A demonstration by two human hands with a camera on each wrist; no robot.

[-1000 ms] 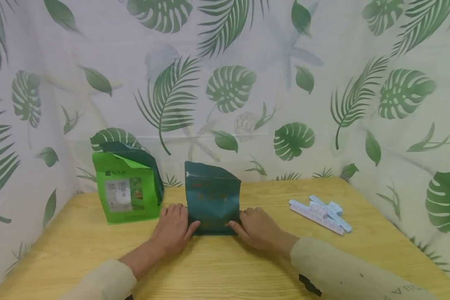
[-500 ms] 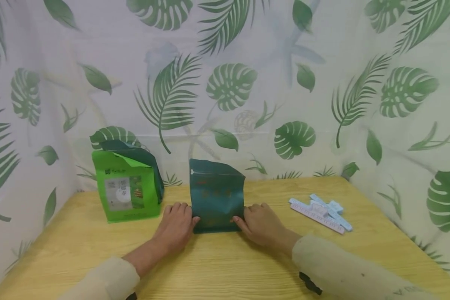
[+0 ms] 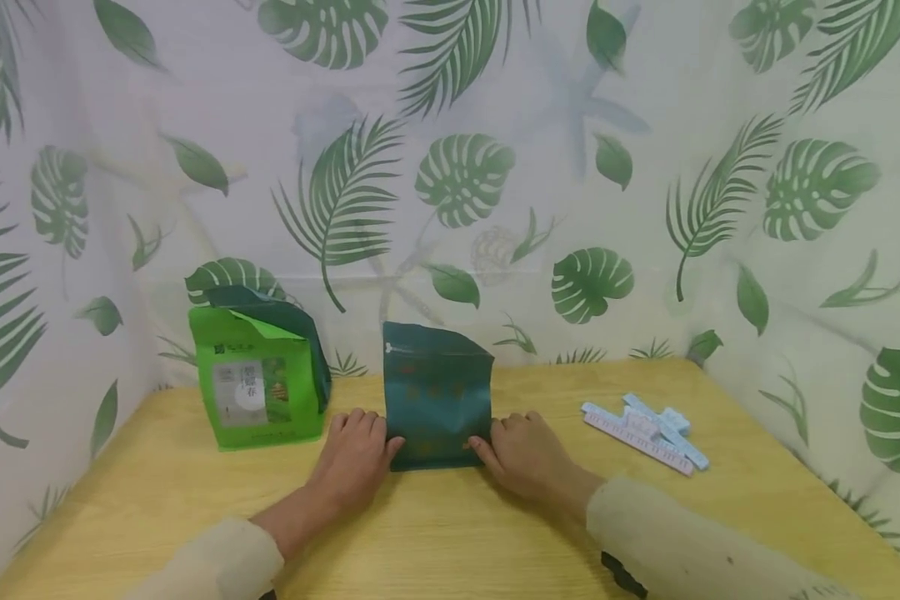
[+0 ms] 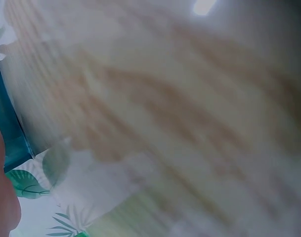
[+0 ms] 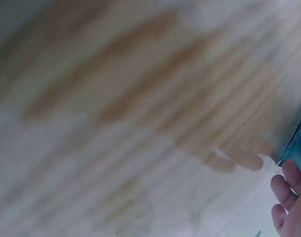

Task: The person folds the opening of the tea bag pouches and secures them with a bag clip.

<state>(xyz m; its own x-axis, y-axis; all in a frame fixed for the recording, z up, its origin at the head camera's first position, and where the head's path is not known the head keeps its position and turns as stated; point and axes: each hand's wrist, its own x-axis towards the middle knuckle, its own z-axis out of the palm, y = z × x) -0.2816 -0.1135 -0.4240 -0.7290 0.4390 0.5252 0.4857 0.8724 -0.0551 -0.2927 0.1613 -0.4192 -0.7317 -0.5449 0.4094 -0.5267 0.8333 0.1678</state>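
In the head view a dark teal pouch bag stands upright on the table, its front facing me and its top edge slanting down to the right. My left hand grips its lower left side, thumb over the front. On the lower right side my right hand holds it the same way; the fingertips behind the bag are hidden. At the left edge of the left wrist view, part of the left hand shows beside a strip of the bag. Curled fingers touch the bag's corner in the right wrist view.
To the left stands a bright green pouch bag with a picture label, and another dark teal bag is partly hidden behind it. Several light blue and pink sealing clips lie heaped at the right on the wooden table. A leaf-patterned curtain surrounds the table.
Both hands have shifted the dark teal bag slightly to the right while keeping hold of its sides. The green bag and the clips stay in place.
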